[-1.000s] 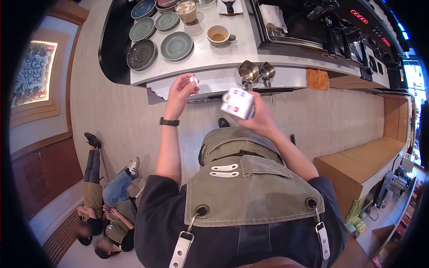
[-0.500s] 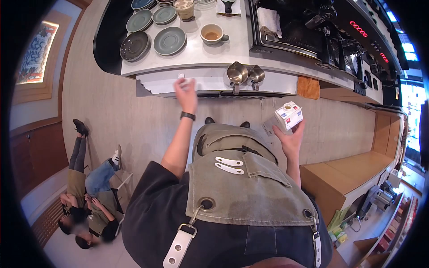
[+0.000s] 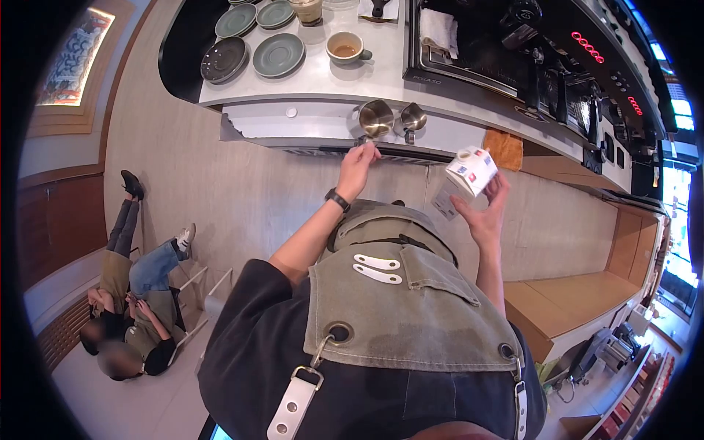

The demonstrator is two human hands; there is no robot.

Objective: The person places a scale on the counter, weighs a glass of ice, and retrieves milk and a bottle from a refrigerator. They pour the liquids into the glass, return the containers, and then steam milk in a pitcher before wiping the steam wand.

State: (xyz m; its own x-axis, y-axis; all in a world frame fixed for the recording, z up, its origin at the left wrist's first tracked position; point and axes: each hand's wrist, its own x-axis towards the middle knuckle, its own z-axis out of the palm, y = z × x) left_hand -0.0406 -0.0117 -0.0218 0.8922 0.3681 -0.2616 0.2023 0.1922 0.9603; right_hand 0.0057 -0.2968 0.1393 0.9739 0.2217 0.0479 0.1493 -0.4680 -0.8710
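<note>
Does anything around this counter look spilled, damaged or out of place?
The lower ledge looks ragged at its left end, perhaps chipped. A small white cap lies loose on it, apart from the open carton in the right hand. No spill shows.

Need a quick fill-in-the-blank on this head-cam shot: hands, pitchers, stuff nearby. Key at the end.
1. The right hand holds a mostly white ____.
2. The left hand is nearer the ____ (larger/smaller) of the two steel pitchers.
3. The cloth nearest the right hand is colored ____.
4. The coffee cup has its handle toward the picture's ____ side.

Missing words: carton; larger; orange; right.
</note>
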